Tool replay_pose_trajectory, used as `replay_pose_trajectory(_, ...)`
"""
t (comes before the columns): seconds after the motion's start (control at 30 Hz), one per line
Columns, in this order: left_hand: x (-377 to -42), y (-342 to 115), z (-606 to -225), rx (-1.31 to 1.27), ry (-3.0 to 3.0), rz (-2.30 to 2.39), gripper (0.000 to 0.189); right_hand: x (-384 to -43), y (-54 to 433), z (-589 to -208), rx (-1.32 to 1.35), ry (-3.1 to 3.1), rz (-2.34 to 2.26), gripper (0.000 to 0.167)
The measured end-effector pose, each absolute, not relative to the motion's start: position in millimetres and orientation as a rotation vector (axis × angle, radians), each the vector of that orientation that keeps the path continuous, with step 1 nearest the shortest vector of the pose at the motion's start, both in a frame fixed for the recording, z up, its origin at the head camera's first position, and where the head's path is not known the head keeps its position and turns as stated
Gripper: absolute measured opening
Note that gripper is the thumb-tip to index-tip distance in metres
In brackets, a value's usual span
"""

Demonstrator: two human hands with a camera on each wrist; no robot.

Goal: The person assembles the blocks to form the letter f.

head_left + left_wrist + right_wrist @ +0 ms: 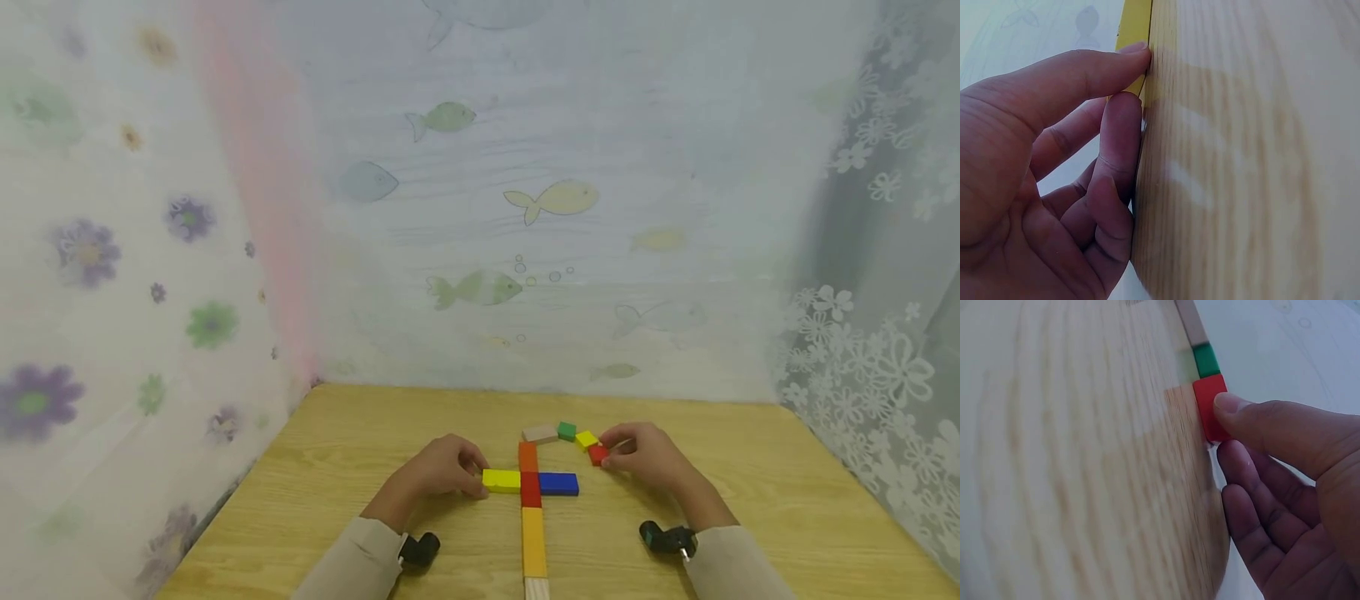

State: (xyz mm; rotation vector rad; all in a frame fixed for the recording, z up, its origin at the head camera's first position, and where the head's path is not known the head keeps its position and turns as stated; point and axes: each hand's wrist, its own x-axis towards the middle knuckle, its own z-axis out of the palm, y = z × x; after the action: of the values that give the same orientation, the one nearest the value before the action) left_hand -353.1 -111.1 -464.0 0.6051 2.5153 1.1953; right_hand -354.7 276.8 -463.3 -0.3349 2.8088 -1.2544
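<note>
At the left end of a long yellow block (501,481), my left hand (442,468) pinches the block with its thumb (1132,62) along one side. The block's other end meets a red block (530,490) in a vertical row. My right hand (647,454) holds a small red block (597,455), its thumb on the near face, as the right wrist view also shows (1210,412). That block ends a curved line with a small yellow block (587,440), a green block (567,431) and a plain wood block (540,434).
An orange block (528,456) tops the vertical row; a yellow-orange block (533,542) and a pale wood block (537,588) continue it toward me. A blue block (558,484) lies right of the row. Patterned curtains (555,333) stand behind the wooden table (337,442).
</note>
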Motion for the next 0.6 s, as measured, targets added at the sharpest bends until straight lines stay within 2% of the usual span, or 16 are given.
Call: replay_pose_trajectory(0.6,-352.0,-109.6,-460.2,0.614,2.536,1.161,0.026,-351.9,275.8,-460.6,-0.298,2.803,-1.26,0.033)
